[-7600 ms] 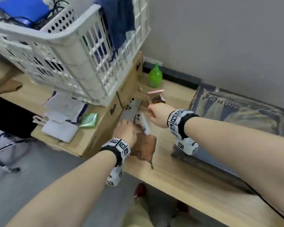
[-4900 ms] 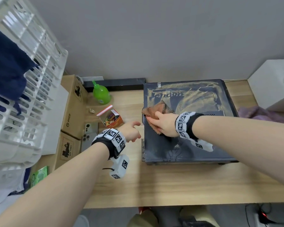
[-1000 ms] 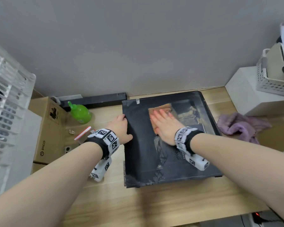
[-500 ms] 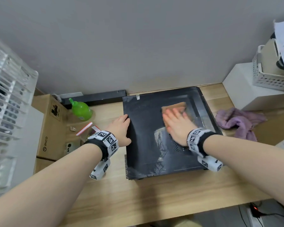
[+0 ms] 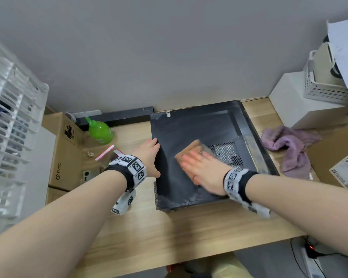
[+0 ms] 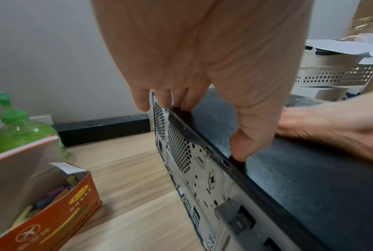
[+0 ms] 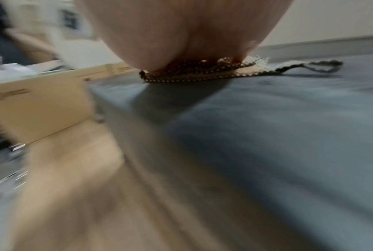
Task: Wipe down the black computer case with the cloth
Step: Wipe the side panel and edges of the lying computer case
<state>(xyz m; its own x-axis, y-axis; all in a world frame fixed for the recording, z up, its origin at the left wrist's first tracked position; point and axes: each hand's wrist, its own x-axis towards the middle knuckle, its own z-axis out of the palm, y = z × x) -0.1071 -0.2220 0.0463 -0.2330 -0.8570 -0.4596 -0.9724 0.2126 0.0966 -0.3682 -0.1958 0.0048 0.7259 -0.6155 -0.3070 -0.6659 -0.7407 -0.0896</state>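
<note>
Wooden desk [image 5: 149, 227], right hand [image 5: 204, 171] flat on cloth [image 5: 189, 150] atop black computer case [image 5: 189, 127], left hand [image 5: 149, 157] gripping its edge.

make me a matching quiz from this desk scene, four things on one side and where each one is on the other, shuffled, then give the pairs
Things:
1. brown cloth
2. green bottle
3. purple towel
4. left hand

Places:
A. on the desk to the right of the computer case
B. on the left edge of the case, fingers over its rim
C. flat on top of the case under the right hand
D. by the wall, left of the case, next to a cardboard box

Pairs: 1-C, 2-D, 3-A, 4-B
</note>
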